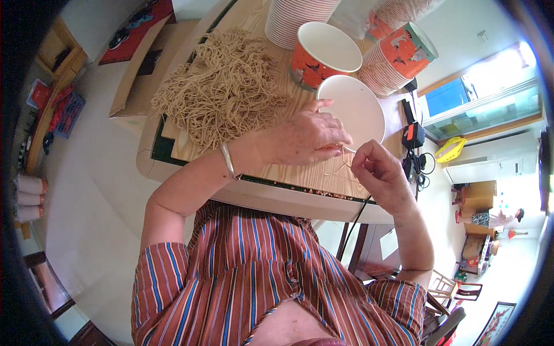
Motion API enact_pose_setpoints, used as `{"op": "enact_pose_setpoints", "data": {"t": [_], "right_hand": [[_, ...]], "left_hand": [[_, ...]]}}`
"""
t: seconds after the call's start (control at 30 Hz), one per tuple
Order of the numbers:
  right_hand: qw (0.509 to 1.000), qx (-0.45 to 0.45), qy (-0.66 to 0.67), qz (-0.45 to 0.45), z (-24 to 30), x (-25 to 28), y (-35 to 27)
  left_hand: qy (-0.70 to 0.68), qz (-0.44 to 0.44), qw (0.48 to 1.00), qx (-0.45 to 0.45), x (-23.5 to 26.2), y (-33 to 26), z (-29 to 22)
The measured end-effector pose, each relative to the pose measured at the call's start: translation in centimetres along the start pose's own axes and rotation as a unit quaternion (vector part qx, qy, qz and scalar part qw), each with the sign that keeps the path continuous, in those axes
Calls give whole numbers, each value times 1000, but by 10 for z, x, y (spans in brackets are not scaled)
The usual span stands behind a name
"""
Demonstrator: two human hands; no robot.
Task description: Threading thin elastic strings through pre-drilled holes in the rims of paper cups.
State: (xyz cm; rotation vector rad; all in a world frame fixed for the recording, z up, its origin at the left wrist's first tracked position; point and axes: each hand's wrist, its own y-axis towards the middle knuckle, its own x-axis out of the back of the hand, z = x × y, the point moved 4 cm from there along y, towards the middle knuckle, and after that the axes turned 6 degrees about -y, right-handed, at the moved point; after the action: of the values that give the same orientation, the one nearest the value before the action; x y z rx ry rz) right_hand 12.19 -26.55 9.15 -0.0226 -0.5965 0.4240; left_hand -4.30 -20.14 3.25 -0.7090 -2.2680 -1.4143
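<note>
A thin tan cord (344, 164) runs between my two hands at the near side of a white bowl (353, 109). My left hand (309, 137), with a silver bangle on its wrist, is closed at the fingertips on the cord. Its knuckles lie over the bowl's near left rim. My right hand (381, 170) pinches the cord between thumb and fingers just off the bowl's near right rim. A loose end of the cord hangs over the table. To the left lies a large tangled heap of tan cords (225, 86). The bowl's inside is partly hidden by my left hand.
Behind the bowl stands a red-patterned paper tub (314, 66). Stacked paper tubs (398, 57) stand at the far right, another stack (294, 23) at the back. Black cables and an adapter (413, 136) lie right of the table. A cardboard box (135, 86) stands left.
</note>
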Motion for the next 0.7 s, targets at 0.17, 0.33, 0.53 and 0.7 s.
{"op": "enact_pose_setpoints", "data": {"t": [0.17, 0.33, 0.53, 0.7], "right_hand": [[1000, -3, -6, 3, 1, -1, -1], [1000, -7, -10, 2, -1, 0, -2], [1000, -12, 0, -1, -6, -1, -2], [1000, -6, 26, 7, -8, -2, -3]], "left_hand": [[-29, 2, 1000, 4, 2, 1, 0], [-45, 26, 998, 37, 4, 2, 2], [-44, 13, 999, 21, 1, 1, 3], [-47, 10, 999, 25, 3, 0, 2]]}}
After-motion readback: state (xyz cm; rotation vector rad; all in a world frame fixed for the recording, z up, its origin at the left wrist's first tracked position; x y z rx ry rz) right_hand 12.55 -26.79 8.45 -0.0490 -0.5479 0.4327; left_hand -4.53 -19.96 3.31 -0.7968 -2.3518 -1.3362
